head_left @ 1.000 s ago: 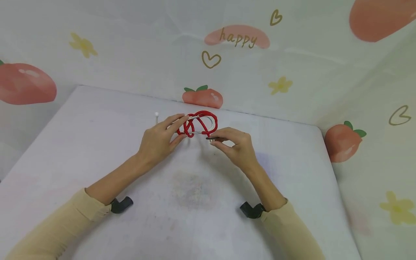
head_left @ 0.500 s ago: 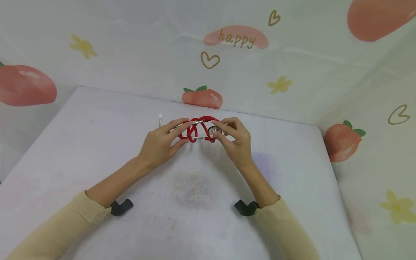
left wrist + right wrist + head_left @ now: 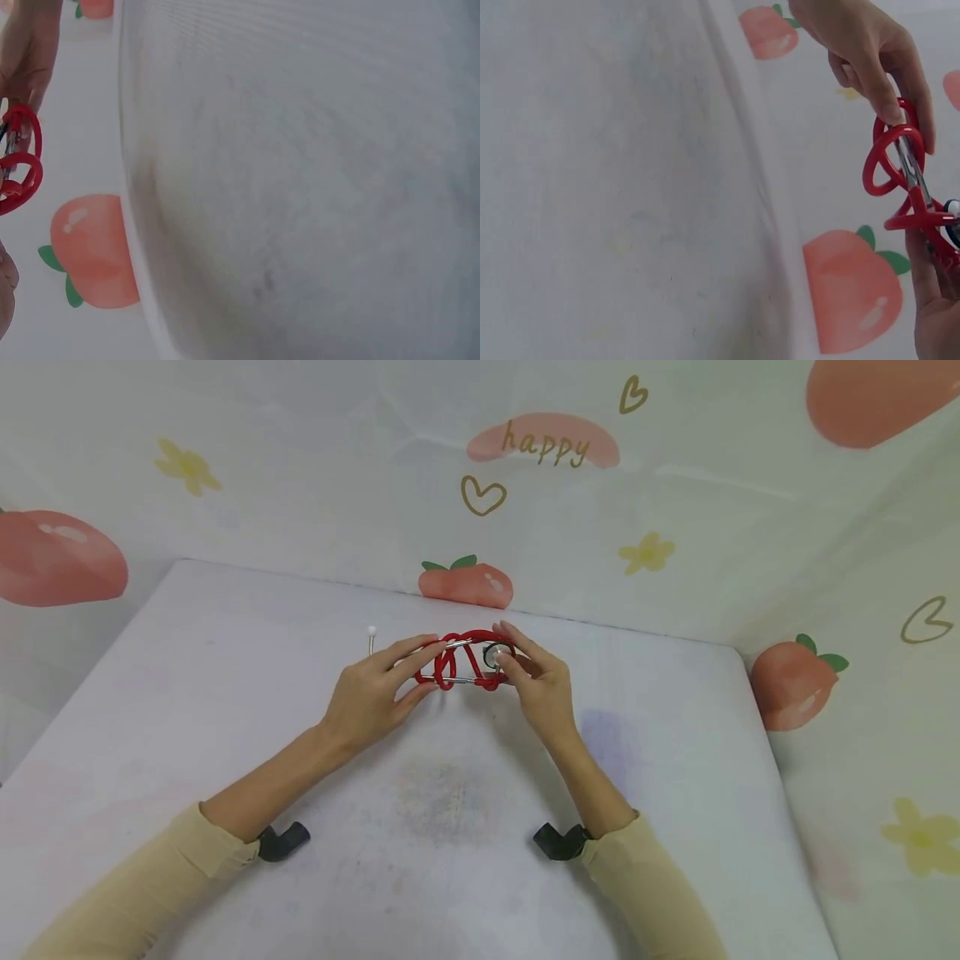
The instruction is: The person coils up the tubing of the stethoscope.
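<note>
A stethoscope with red tubing (image 3: pixel 446 670) is held up between both hands above the far part of the table. Its tubing is wound in loops around the metal ear tubes (image 3: pixel 909 163). My left hand (image 3: pixel 367 693) grips the bundle's left end, thumb below and fingers above. Past that hand a white eartip (image 3: pixel 372 631) sticks up. At the right end, my right hand (image 3: pixel 543 685) holds the round chest piece (image 3: pixel 495 655) against the loops, its thumb on the disc. In the left wrist view only part of the red loops (image 3: pixel 28 161) shows at the left edge.
A white-covered table (image 3: pixel 300 610) lies beneath, stained in places. Behind it and to the right hangs a pale cloth (image 3: pixel 360 468) printed with fruit, flowers and hearts. A black wrist mount (image 3: pixel 283 842) sits at the left cuff, another (image 3: pixel 561 842) at the right.
My right hand has lifted the chest piece from the bundle's lower right up into the loops' right end, and its fingers have moved over the tubing. The left hand keeps its grip, shifted slightly.
</note>
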